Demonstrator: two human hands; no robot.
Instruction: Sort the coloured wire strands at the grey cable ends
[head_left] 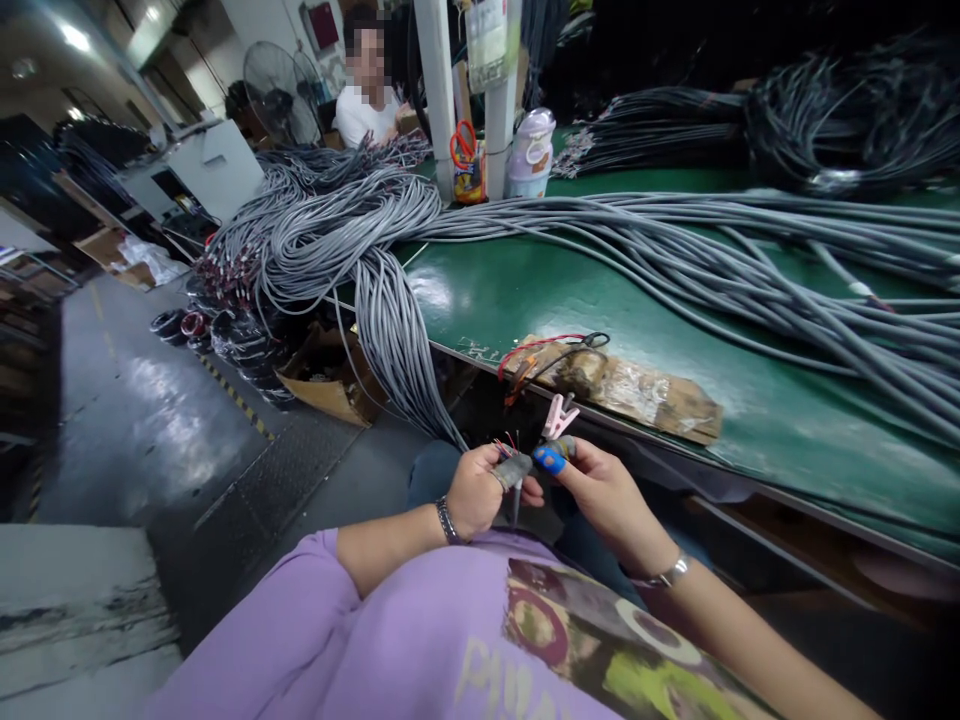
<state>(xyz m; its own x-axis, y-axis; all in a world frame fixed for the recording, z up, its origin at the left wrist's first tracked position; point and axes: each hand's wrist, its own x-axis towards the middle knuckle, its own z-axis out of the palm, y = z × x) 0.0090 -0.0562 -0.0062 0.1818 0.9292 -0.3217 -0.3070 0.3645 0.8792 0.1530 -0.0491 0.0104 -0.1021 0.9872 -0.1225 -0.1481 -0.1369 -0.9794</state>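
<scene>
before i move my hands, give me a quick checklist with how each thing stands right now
1. Left hand has hold of the thin wires: ok, they stick up above its thumb.
2. Right hand has a wire pinched: cannot tell, its fingertips hide it.
3. Blue finger cover on the right thumb: ok.
4. Pink clip near the right hand: ok, just beyond its fingers.
5. Grey cable bundle wholly on the table: not ok, it hangs over the edge.
</scene>
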